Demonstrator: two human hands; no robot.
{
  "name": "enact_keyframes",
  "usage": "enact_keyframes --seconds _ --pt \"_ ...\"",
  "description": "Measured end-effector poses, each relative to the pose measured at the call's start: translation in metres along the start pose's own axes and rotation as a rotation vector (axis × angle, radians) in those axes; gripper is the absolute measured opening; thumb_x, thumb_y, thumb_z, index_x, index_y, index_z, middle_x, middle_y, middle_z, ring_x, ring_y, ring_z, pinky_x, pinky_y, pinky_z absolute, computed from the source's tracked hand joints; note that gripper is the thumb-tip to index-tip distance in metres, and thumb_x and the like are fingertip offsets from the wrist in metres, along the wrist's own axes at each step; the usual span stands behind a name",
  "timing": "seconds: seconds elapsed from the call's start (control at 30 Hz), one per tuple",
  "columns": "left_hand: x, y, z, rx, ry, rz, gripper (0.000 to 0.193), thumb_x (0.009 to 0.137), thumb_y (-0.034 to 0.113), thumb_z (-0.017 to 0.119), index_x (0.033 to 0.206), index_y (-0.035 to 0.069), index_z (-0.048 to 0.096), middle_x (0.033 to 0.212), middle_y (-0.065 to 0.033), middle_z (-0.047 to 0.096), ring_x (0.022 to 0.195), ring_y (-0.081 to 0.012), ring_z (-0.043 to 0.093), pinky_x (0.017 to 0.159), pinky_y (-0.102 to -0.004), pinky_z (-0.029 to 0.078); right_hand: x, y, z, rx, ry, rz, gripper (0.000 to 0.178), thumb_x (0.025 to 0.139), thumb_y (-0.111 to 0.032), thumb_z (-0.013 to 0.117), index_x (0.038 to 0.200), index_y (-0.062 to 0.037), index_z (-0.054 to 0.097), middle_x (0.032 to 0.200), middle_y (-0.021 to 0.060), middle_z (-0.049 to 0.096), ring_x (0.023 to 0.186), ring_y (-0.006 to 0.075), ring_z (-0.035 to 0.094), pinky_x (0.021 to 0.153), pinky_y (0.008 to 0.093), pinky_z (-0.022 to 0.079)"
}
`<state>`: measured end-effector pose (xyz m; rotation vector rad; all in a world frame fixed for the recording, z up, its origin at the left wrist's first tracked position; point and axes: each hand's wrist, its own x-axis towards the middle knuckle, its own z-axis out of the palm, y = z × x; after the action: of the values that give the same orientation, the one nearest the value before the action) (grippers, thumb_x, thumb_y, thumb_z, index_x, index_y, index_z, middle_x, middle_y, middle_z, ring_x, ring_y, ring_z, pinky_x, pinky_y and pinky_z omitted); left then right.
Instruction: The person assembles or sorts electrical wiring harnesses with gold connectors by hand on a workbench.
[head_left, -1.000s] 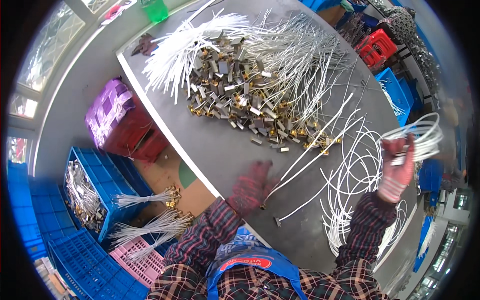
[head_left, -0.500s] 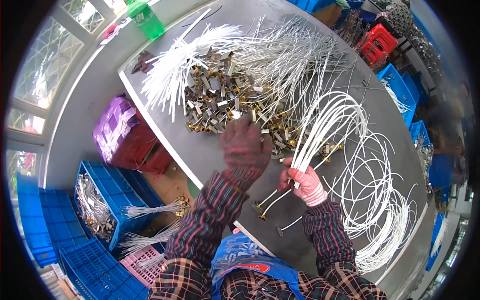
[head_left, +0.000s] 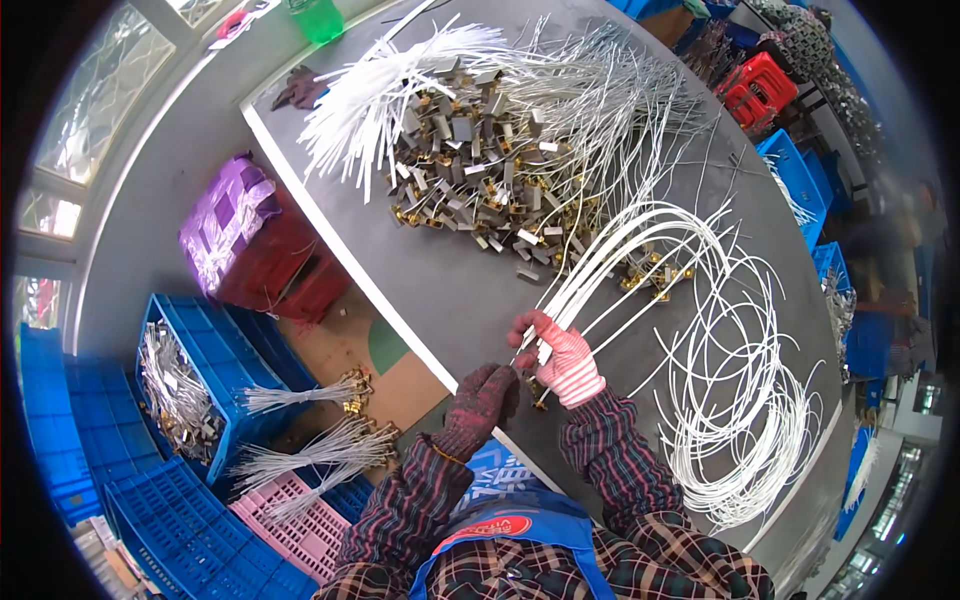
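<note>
My right hand (head_left: 566,362), in a pink and white striped glove, is closed around one end of a bundle of white wires (head_left: 640,225). The bundle arches up and over to the right. My left hand (head_left: 482,405), in a dark red glove, is closed with its fingertips right up against the right hand's fingers, by the table's near edge. What it pinches is too small to make out. Just beneath the right hand a small brass-coloured fitting (head_left: 539,394) shows, partly covered. Beyond both hands lies a heap of grey blocks with brass-coloured parts (head_left: 470,165) and wires.
Loose coils of white wire (head_left: 740,430) cover the table's right side. Straight white wires (head_left: 400,85) and a dark glove (head_left: 300,88) lie at the far left. Blue crates (head_left: 215,375), a pink crate (head_left: 295,525) and a purple-wrapped package (head_left: 228,225) stand off the left edge.
My left hand has come back from the heap toward me and now meets the right hand. The right hand has shifted left and slightly nearer, still gripping the wires.
</note>
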<state>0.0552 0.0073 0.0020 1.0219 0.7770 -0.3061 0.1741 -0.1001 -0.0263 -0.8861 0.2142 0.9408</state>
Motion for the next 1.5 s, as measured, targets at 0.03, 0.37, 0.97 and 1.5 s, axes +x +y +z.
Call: enact_keyframes --seconds 0.03,0.37,0.97,1.5 --pt "-0.006 -0.005 -0.009 -0.044 -0.069 -0.015 0.031 0.091 0.032 0.048 0.083 0.002 0.053 0.063 -0.0062 0.053 0.055 -0.0139 0.05 0.048 -0.0267 0.042 -0.001 0.005 0.0 0.025 -0.002 0.007 0.033 0.085 -0.03 0.064 0.1 -0.002 0.058 0.091 0.0108 0.061 0.082 0.023 0.063 0.055 0.0313 0.054" --pt "-0.197 -0.155 -0.203 0.477 -0.118 -0.343 0.031 0.087 0.029 0.054 0.093 0.001 0.066 0.089 -0.0119 0.065 0.083 -0.0198 0.061 0.078 -0.0294 0.046 0.027 -0.004 -0.001 -0.008 0.088 -0.136 0.028 0.085 -0.026 0.064 0.102 -0.0036 0.058 0.084 0.0064 0.06 0.077 0.0234 0.062 0.056 0.0334 0.054" --pt "-0.135 -0.111 -0.143 0.021 0.208 -0.192 0.02 0.085 0.024 0.061 0.087 0.004 0.064 0.06 -0.0018 0.054 0.045 -0.0095 0.046 0.041 -0.0238 0.036 0.005 -0.059 0.02 -0.192 0.279 -0.501 0.028 0.085 -0.025 0.064 0.101 -0.0025 0.057 0.084 0.0097 0.063 0.071 0.022 0.065 0.048 0.0289 0.054" --pt "-0.138 -0.12 -0.142 -0.034 0.186 -0.264 0.026 0.085 0.025 0.061 0.095 0.002 0.064 0.062 -0.0034 0.056 0.046 -0.01 0.047 0.041 -0.0232 0.035 0.007 -0.068 0.0 -0.178 0.283 -0.379 0.028 0.085 -0.024 0.065 0.103 -0.0037 0.059 0.085 0.0092 0.064 0.072 0.0226 0.065 0.048 0.0305 0.055"
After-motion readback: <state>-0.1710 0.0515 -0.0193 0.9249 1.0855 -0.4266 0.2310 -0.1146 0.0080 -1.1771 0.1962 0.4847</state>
